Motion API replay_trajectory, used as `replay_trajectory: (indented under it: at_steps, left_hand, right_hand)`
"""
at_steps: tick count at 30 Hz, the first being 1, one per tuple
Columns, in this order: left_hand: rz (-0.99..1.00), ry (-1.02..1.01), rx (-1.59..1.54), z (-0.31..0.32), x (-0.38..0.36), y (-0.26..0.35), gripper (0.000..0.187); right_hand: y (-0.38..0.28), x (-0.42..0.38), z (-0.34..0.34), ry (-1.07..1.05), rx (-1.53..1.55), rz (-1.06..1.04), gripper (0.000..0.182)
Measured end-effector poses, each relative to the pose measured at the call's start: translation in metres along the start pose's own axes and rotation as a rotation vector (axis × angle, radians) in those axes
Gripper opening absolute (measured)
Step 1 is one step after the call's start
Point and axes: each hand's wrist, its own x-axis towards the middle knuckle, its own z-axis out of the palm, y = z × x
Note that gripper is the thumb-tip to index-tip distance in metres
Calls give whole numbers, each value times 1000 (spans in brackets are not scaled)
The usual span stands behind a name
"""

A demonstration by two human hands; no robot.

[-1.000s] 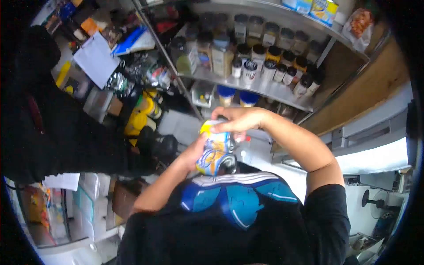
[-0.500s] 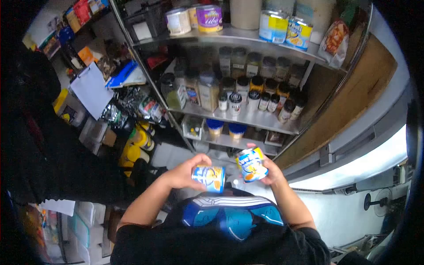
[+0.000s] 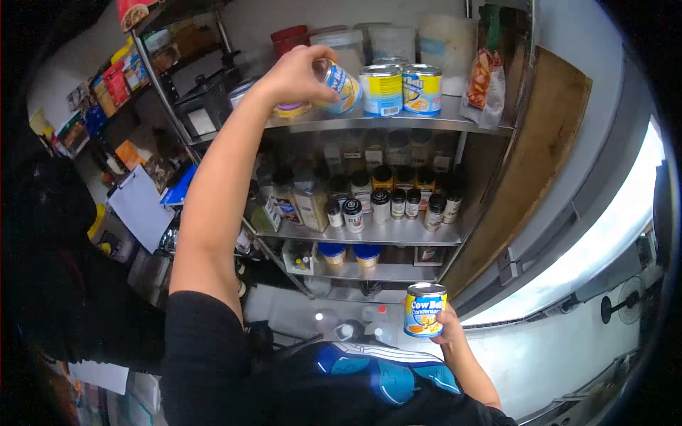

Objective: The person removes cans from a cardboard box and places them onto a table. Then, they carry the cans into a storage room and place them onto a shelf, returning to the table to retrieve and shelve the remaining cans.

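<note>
Clasping a tilted can (image 3: 344,92) in our left grip (image 3: 295,74) and an upright can (image 3: 421,309) in our right grip (image 3: 450,331), we might topple the standing cans (image 3: 382,92) beside the left grip by bumping them.

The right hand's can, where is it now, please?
In the head view, the can is low, right of centre, below the rack, upright in the right hand.

The left fingers (image 3: 321,52) raised a can (image 3: 344,91) to the shelf (image 3: 387,123).
</note>
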Motion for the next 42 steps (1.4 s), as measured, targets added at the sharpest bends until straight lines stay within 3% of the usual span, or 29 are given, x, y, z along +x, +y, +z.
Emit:
replay_trajectory:
  at_steps: [4,8,11,15,18,20,24,25,28,31,34,35,36,40,42]
  left_hand:
    - [134,-59,-191,24,31,-33,74]
    - [47,43,83,23,15,-1,71]
    - [228,399,180,35,-1,-11,61]
    - [35,511,78,26,-12,-16,48]
    - [-132,549,126,13,19,-31,50]
    - [-243,490,198,9,49,-38,66]
    - [-504,278,-2,26,98,-37,88]
    - [-574,93,-23,26,104,-32,92]
    - [-626,178,32,35,101,-10,78]
    - [-632,211,10,33,96,-6,75]
    - [-511,330,55,24,97,-11,77]
    - [-608,264,76,10,100,-4,80]
    - [-500,370,14,2,100,-4,80]
    - [-446,630,-68,-30,129,-7,76]
    - [-397,705,-170,-31,151,-10,89]
  right_hand:
    - [6,-12,-17,133,56,-52,83]
    - [3,-16,-23,148,71,-123,82]
    - [-2,-13,-17,153,14,-146,89]
    - [-11,-9,-2,164,-13,-183,87]
    - [-13,-2,-3,154,-13,-190,79]
    - [-11,1,-7,149,-20,-181,79]
    - [-10,4,0,149,45,-143,79]
    - [-13,2,6,154,21,-151,81]
    - [-11,-9,-4,203,-25,-190,79]
    - [-13,-20,-15,232,6,-226,77]
    - [-18,-32,-30,259,8,-242,77]
    - [-21,-35,-33,270,8,-249,78]
    - [-24,-37,-33,277,11,-262,78]
    - [-28,-37,-40,289,34,-299,77]
    - [-27,-37,-42,311,53,-301,76]
